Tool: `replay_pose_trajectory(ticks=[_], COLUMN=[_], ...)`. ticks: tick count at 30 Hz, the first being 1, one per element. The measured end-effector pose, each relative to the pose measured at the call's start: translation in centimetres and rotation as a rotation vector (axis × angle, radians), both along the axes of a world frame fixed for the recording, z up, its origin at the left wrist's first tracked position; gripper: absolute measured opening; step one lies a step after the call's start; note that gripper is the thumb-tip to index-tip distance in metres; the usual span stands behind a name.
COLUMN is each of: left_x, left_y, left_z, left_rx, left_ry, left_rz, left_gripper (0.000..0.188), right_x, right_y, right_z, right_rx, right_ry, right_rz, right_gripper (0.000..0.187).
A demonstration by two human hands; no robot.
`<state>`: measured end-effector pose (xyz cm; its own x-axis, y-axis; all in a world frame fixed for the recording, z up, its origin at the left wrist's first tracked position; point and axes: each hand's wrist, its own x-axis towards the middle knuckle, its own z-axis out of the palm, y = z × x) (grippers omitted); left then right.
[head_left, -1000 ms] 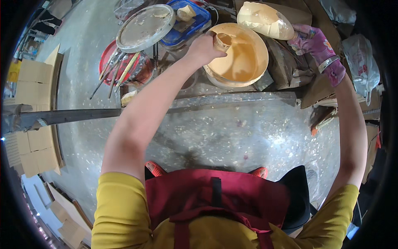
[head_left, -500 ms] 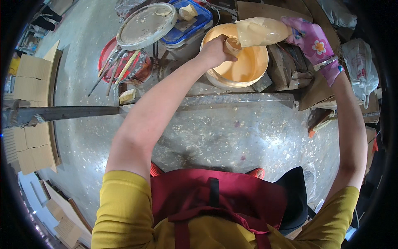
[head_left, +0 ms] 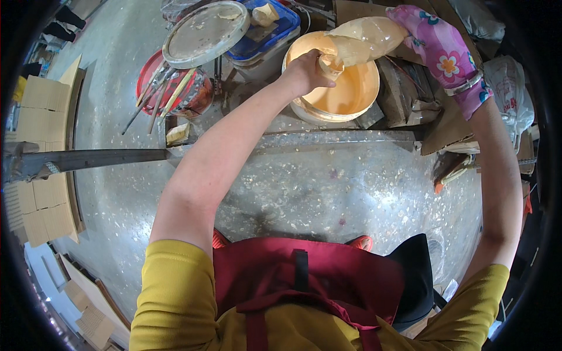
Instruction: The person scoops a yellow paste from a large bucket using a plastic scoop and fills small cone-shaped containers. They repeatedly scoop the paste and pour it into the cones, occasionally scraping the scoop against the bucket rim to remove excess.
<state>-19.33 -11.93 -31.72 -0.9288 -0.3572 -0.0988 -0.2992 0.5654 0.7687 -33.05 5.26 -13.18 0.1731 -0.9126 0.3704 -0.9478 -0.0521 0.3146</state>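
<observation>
Head view, looking down: your bare left hand point(head_left: 303, 75) has its grip wrapped round a small peach-coated cup point(head_left: 332, 67), above the left part of a white bucket point(head_left: 313, 114); your right hand point(head_left: 438, 44), in a pink flowered glove, clasps the far end of a clear, peach-smeared plastic container point(head_left: 370, 40); its open end slants to the cup's mouth, though whether the rims touch cannot be told; peach liquid point(head_left: 352, 88) lies in the bucket below; for a clean job, it seems best to steady the cup, tilt the container gradually, and align both mouths over the bucket, so drips land inside.
</observation>
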Motion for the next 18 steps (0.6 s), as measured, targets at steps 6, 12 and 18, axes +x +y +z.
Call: replay_pose_trajectory(ticks=[6, 12, 18], left_x=[0.2, 0.3, 0.6], left_y=[0.0, -0.1, 0.0], left_z=[-0.1, -0.4, -0.5], left_rx=[0.055, 0.103, 0.127], left_ry=[0.0, 0.044, 0.075], left_rz=[-0.014, -0.037, -0.034], left_gripper=[0.078, 0.077, 0.077], right_x=[0.6, 1.1, 1.5], right_y=[-0.2, -0.3, -0.4], right_z=[0.7, 1.3, 1.6], right_rx=[0.041, 0.053, 0.064], right_ry=[-0.023, -0.024, -0.031], right_rz=[-0.064, -0.088, -0.108], right_gripper=[0.025, 0.025, 0.025])
